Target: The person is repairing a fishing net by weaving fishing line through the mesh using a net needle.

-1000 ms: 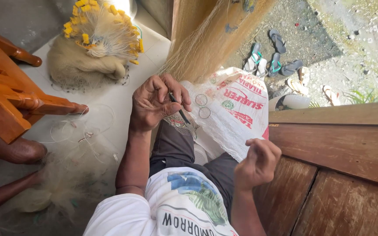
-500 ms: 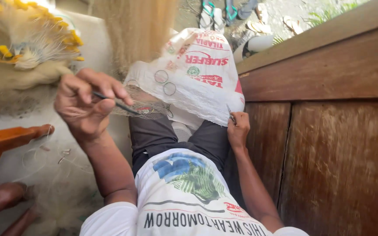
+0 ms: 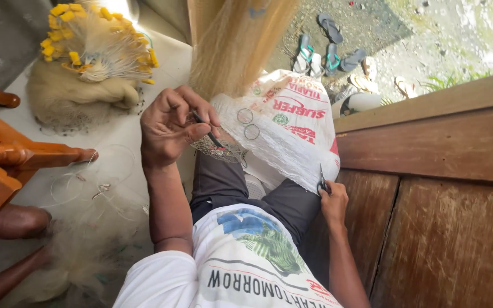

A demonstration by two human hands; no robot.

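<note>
My left hand [image 3: 169,128] is raised over my lap, fingers pinched on a thin dark needle-like tool [image 3: 207,131], with fine net mesh [image 3: 218,149] bunched under it. A pale sheet of fine net [image 3: 235,40] hangs down from above just behind that hand. A white woven sack [image 3: 286,122] with red and green print lies across my knees. My right hand [image 3: 333,199] rests low at the sack's right edge, beside the wooden wall, closed on a small dark pointed tool [image 3: 321,181].
A heap of net with yellow floats [image 3: 87,54] lies on the pale floor at the back left. A wooden chair [image 3: 7,157] stands at the left. A brown wooden wall [image 3: 446,188] runs along the right. Several sandals [image 3: 329,48] lie on the ground beyond.
My right hand has dropped from above my lap to the sack's right edge by the wall. My left hand stays raised with the thin tool. The view has shifted.
</note>
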